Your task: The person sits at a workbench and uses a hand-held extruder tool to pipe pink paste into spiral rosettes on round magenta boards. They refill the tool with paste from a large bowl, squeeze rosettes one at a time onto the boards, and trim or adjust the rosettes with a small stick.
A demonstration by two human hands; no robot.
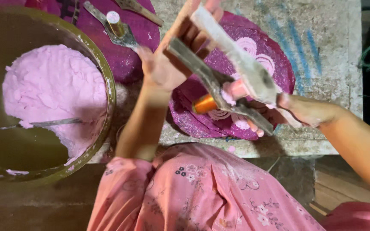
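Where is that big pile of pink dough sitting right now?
The pink dough fills the large round olive-green metal bowl at the left of the head view, a thin metal blade stuck in it, left of the person's left hand.

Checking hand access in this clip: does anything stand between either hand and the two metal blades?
Nothing visible does. The left hand grips the upper ends of the metal blades; the right hand meets their lower ends, by an orange spool.

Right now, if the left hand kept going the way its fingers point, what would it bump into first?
Probably the flat metal tool with a small spool on it, lying on the purple glittery disc just beyond the left hand; depth is unclear.
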